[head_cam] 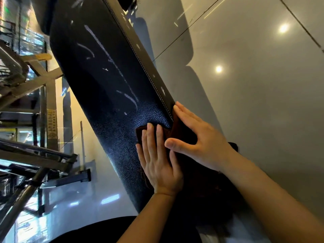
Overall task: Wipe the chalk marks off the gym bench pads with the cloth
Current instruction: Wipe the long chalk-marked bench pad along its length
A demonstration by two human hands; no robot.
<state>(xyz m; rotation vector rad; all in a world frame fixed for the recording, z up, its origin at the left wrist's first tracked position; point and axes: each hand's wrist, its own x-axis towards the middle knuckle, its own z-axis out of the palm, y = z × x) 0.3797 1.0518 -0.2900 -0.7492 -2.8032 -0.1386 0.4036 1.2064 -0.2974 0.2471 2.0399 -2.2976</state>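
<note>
Pressing flat: both hands [158, 160] [201, 137] on cloth [182, 135], chalked pad [105, 76].

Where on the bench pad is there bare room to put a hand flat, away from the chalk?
Bare pad lies left of the left hand, out to the pad's left edge. It is crowded where both hands press the cloth, the right hand at the stitched seam. Chalk marks streak the pad beyond.

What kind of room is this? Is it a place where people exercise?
Most likely a gym. A long black padded bench pad with white chalk marks fills the middle, a metal rack frame stands beside it, and the glossy floor reflects ceiling lights.
</note>
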